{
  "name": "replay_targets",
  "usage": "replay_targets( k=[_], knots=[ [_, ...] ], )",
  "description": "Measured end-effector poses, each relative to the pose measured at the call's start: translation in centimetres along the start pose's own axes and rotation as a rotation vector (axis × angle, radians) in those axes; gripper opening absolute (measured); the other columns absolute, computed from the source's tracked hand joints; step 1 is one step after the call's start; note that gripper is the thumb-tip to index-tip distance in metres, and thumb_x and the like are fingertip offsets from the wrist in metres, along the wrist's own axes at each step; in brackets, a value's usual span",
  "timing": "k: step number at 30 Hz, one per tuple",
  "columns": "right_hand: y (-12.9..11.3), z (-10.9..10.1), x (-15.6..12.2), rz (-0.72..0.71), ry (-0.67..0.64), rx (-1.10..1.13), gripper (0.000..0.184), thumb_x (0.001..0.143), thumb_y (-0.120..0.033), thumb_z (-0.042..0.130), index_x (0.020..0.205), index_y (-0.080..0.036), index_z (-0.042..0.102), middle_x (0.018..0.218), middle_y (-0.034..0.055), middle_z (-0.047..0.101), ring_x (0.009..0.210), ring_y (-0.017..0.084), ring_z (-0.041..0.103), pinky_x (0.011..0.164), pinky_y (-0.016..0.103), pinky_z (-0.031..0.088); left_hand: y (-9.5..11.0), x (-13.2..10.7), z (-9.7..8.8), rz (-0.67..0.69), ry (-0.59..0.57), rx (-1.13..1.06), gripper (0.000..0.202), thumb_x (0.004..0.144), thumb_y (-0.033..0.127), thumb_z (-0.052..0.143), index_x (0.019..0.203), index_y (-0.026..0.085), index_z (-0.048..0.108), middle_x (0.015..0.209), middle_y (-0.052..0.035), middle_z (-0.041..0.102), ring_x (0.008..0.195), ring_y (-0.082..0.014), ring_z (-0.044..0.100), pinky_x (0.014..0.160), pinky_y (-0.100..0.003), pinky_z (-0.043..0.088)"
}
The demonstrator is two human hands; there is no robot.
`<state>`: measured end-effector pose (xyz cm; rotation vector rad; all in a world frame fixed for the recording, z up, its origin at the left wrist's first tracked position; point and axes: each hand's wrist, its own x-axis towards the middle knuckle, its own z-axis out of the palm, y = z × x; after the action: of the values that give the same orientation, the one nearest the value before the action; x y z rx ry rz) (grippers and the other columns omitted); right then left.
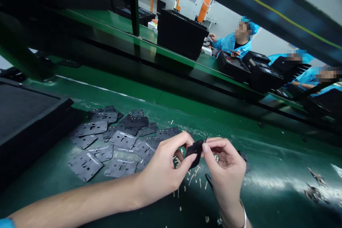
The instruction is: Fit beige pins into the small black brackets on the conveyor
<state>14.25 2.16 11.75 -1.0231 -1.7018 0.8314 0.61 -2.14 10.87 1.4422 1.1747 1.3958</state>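
My left hand (171, 164) is closed on a small black plastic plate (195, 152), thumb in front and fingers behind, holding it tilted above the green table. Close beside the plate's right edge, my right hand (223, 162) pinches a thin dark piece (205, 140) between thumb and forefinger; its kind is too small to make out. Left of my hands lies a loose pile of flat black plates (123, 139) with cut-outs, some bearing a pale strip. Small pale scraps (196, 180) are scattered beneath my hands. A dark slim object (208, 179) lies partly behind my right wrist.
A large black foam tray (32, 114) stands at the left. Small metal parts (315, 192) lie at the right on the green table (267, 199). Beyond it, a raised shelf carries black boxes (181, 32). Several people in blue workwear (231, 44) sit farther back.
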Motion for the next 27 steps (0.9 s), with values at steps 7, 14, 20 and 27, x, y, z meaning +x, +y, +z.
replay_targets(
  k=[7,14,20,27],
  knots=[
    [0.4,-0.6,0.8,0.021,-0.021,-0.061,0.002,0.075,-0.021,0.067,0.075,-0.019,0.068,0.071,0.0018,0.066,0.06,0.015,0.059,0.053,0.026,0.045,-0.7,0.1,-0.1,0.127,0.027,0.179,0.012,0.086,0.009,0.043,0.078,0.019,0.043,0.079,-0.0016,0.05,0.071,-0.0138,0.047,0.066,-0.026,0.039],
    [0.7,-0.9,1.2,0.131,-0.11,0.036,0.013,0.082,-0.029,0.06,0.085,-0.019,0.068,0.073,0.0031,0.068,0.053,0.012,0.058,0.049,0.025,0.043,-0.9,1.3,-0.3,-0.119,0.015,-0.162,0.011,0.083,0.015,0.051,0.076,0.018,0.043,0.078,0.0008,0.049,0.075,-0.0128,0.052,0.063,-0.022,0.044],
    [0.9,-0.9,1.4,0.127,-0.065,-0.068,0.017,0.084,-0.029,0.057,0.088,-0.02,0.07,0.066,0.0012,0.067,0.051,0.011,0.056,0.049,0.024,0.042,-1.1,1.5,-0.2,-0.185,0.001,-0.37,0.017,0.08,0.019,0.058,0.075,0.018,0.041,0.076,0.0025,0.048,0.072,-0.0111,0.051,0.063,-0.022,0.044],
    [1.4,-1.3,2.3,0.185,-0.224,0.154,0.013,0.079,-0.031,0.064,0.078,-0.019,0.069,0.063,-0.001,0.062,0.047,0.009,0.051,0.046,0.022,0.042,-0.9,1.4,-0.2,-0.165,-0.029,-0.418,0.019,0.079,0.021,0.06,0.074,0.017,0.042,0.074,0.0028,0.049,0.072,-0.0107,0.051,0.066,-0.022,0.044]
  ],
)
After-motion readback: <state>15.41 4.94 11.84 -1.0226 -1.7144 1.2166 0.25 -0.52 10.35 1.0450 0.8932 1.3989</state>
